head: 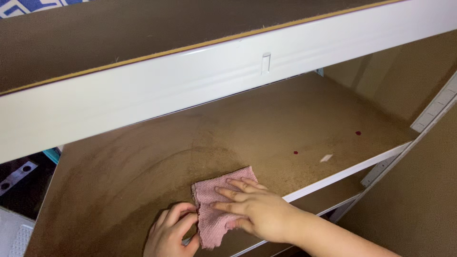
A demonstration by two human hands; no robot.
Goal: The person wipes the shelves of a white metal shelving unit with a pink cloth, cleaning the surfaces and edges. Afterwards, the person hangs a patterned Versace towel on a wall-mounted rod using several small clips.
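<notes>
My right hand (259, 209) presses flat, fingers spread, on the pink cloth (216, 209); my left hand (172, 233) curls loosely beside it on the brown shelf (143, 166), touching its edge.

A storage corner, likely in a home: a white metal shelving rack (228, 71) with dusty brown fibreboard shelves (266, 123) fills the view.
</notes>
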